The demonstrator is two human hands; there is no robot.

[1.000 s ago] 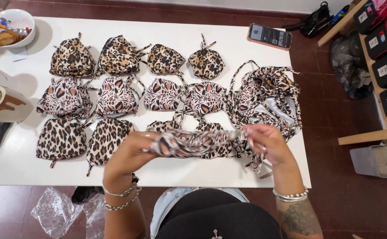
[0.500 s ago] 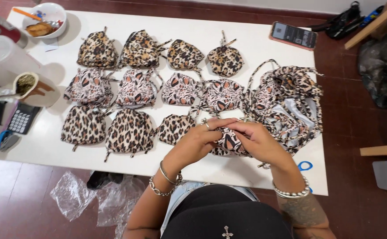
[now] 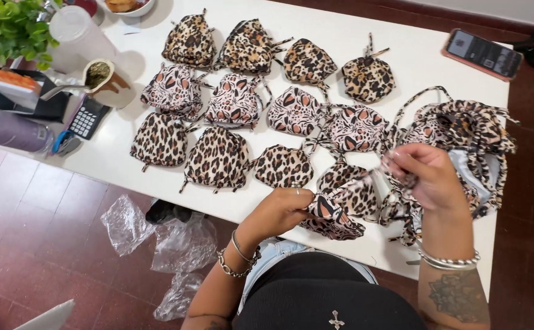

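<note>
My left hand (image 3: pixel 282 211) grips a folded leopard-print fabric piece (image 3: pixel 334 214) at the table's near edge. My right hand (image 3: pixel 429 177) pinches the piece's thin strap (image 3: pixel 371 180) and holds it taut, up and to the right. Several folded leopard-print bundles (image 3: pixel 218 159) lie in rows on the white table (image 3: pixel 401 55), to the left and beyond my hands. A loose heap of unfolded leopard-print pieces (image 3: pixel 462 131) sits just behind my right hand.
A phone (image 3: pixel 484 54) lies at the table's far right corner. At the left end stand a cup with a metal straw (image 3: pixel 99 74), a calculator (image 3: pixel 87 119), a white tumbler (image 3: pixel 74 36) and a plant (image 3: pixel 10 27). Crumpled clear plastic bags (image 3: pixel 181 244) lie on the red tile floor.
My hands were close together bunching the fabric; now they have drawn apart, the right pulling the strap out to the right. The view has shifted left and nearer.
</note>
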